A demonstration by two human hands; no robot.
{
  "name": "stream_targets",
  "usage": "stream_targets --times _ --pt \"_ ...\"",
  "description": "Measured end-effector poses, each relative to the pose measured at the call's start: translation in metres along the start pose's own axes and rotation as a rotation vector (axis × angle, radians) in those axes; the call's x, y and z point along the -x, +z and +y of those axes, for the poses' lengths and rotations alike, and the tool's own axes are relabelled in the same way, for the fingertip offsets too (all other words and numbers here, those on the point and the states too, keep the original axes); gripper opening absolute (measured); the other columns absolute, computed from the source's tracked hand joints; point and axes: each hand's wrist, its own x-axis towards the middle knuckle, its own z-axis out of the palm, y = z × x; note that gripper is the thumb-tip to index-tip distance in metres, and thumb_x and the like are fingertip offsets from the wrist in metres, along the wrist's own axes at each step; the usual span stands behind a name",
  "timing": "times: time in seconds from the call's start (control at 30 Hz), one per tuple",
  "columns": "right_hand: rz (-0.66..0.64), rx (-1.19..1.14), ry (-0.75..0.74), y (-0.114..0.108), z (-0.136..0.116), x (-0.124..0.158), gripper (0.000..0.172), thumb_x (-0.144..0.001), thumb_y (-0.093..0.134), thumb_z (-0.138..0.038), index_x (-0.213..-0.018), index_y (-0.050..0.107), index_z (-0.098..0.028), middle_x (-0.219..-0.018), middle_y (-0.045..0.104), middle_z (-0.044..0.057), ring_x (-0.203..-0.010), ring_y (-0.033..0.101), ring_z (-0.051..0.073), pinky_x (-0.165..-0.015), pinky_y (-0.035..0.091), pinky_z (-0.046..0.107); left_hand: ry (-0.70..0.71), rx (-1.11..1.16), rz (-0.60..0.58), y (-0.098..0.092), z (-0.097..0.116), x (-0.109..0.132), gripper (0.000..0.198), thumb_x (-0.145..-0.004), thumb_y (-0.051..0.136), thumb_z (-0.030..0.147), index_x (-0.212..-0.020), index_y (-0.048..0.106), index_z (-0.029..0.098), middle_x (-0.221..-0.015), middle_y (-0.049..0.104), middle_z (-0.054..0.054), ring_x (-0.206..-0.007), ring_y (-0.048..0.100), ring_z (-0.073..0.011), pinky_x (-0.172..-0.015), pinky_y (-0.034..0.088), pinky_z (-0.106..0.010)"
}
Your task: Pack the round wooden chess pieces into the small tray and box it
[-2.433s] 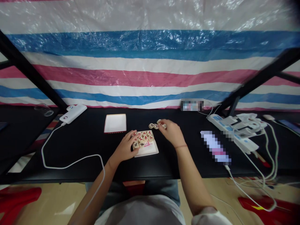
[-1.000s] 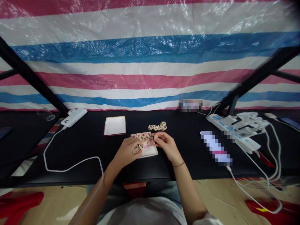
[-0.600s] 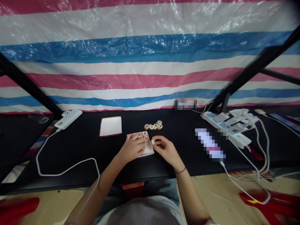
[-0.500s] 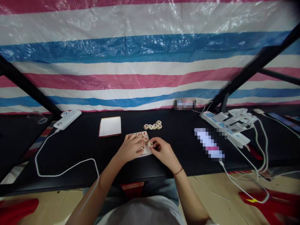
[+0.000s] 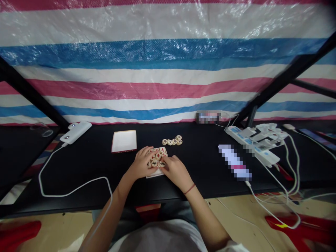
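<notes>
Striped sheet (image 5: 147, 84) behind, black table (image 5: 99, 164) below. Head view, read from my remote post: box (image 5: 152, 175) on the table, rows of red- and black-marked discs (image 5: 158, 156) inside. Left hand (image 5: 140, 166) at the box's left side, fingers spread over its discs; whether they press, I can't tell. Right hand (image 5: 177, 173) at the box's right side, thumb and fingers pinching a black disc (image 5: 162, 164). Five loose discs (image 5: 174, 141) just beyond the box; tray (image 5: 124, 140) left of it, power strip (image 5: 262, 151) well right.
</notes>
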Motion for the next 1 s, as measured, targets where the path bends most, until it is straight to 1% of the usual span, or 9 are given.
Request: stream_targets --times 0.23,0.5,0.57,0.67,0.73,0.83,0.87,0.93,1.0 --pt "0.053 0.087 0.044 0.006 -0.007 -0.003 0.008 -0.087 0.06 -0.027 -0.086 0.059 -0.019 -0.08 0.068 0.005 -0.076 0.053 0.02 -0.07 0.035 0.028 -0.012 0.043 -0.02 0.0 -0.002 0.001 0.06 -0.075 0.067 0.032 -0.132 0.05 0.027 -0.141 0.045 -0.008 -0.133 0.036 -0.0299 -0.111 0.031 -0.049" --pt "0.095 0.087 -0.007 0.011 -0.007 0.0 0.012 -0.086 0.063 -0.028 -0.095 0.063 -0.02 -0.087 0.069 0.005 -0.079 0.054 0.02 -0.069 0.034 0.028 -0.016 0.077 -0.082 -0.004 -0.005 -0.004 0.062 -0.074 0.068 0.032 -0.133 0.049 0.026 -0.143 0.042 -0.007 -0.136 0.032 -0.0291 -0.113 0.028 -0.047" --pt "0.105 0.029 -0.016 0.01 -0.004 0.0 0.013 -0.085 0.063 -0.029 -0.095 0.063 -0.02 -0.086 0.069 0.005 -0.077 0.055 0.02 -0.069 0.036 0.028 -0.013 0.082 -0.084 -0.005 -0.006 -0.004 0.063 -0.074 0.068 0.032 -0.134 0.049 0.027 -0.143 0.043 -0.008 -0.136 0.032 -0.0293 -0.113 0.029 -0.047" --pt "0.137 -0.157 -0.003 -0.002 0.01 -0.005 0.018 -0.085 0.062 -0.036 -0.096 0.063 -0.022 -0.082 0.068 0.002 -0.071 0.058 0.017 -0.069 0.039 0.026 -0.013 0.08 -0.09 -0.005 -0.007 -0.004 0.065 -0.073 0.068 0.032 -0.135 0.048 0.027 -0.144 0.042 -0.007 -0.136 0.031 -0.0299 -0.113 0.028 -0.048" --pt "0.191 -0.217 0.097 -0.014 0.026 -0.016 0.023 -0.087 0.058 -0.041 -0.098 0.062 -0.022 -0.08 0.068 0.001 -0.07 0.06 0.016 -0.067 0.041 0.025 -0.021 0.075 -0.096 -0.006 -0.006 -0.003 0.065 -0.072 0.069 0.031 -0.134 0.049 0.028 -0.145 0.041 -0.007 -0.136 0.031 -0.0301 -0.113 0.028 -0.048" --pt "0.257 -0.05 0.387 -0.032 0.054 -0.047 0.027 -0.091 0.049 -0.041 -0.105 0.061 -0.021 -0.087 0.069 0.005 -0.081 0.065 0.019 -0.07 0.042 0.027 -0.046 0.075 -0.098 -0.007 -0.005 -0.003 0.065 -0.069 0.072 0.031 -0.131 0.052 0.029 -0.145 0.041 -0.006 -0.135 0.032 -0.0303 -0.112 0.028 -0.048" --pt "0.234 0.025 0.495 -0.036 0.063 -0.059 0.031 -0.091 0.047 -0.041 -0.11 0.059 -0.02 -0.091 0.07 0.008 -0.086 0.066 0.022 -0.072 0.043 0.029 -0.053 0.075 -0.098 -0.007 -0.004 -0.002 0.066 -0.068 0.073 0.032 -0.13 0.053 0.029 -0.144 0.042 -0.006 -0.134 0.033 -0.0302 -0.112 0.028 -0.048" --pt "0.083 0.091 0.664 -0.039 0.077 -0.084 0.042 -0.09 0.048 -0.049 -0.116 0.057 -0.017 -0.101 0.069 0.015 -0.094 0.066 0.027 -0.077 0.044 0.034 -0.062 0.074 -0.092 -0.007 -0.004 -0.002 0.066 -0.067 0.074 0.033 -0.13 0.053 0.029 -0.144 0.043 -0.006 -0.134 0.033 -0.0301 -0.112 0.028 -0.048" --pt "-0.075 0.086 0.731 -0.037 0.085 -0.103 0.048 -0.087 0.049 -0.054 -0.114 0.059 -0.016 -0.111 0.066 0.018 -0.102 0.064 0.03 -0.08 0.046 0.036 -0.063 0.075 -0.084 -0.006 -0.004 -0.002 0.067 -0.067 0.074 0.034 -0.13 0.053 0.029 -0.144 0.043 -0.006 -0.134 0.034 -0.0302 -0.112 0.029 -0.049"
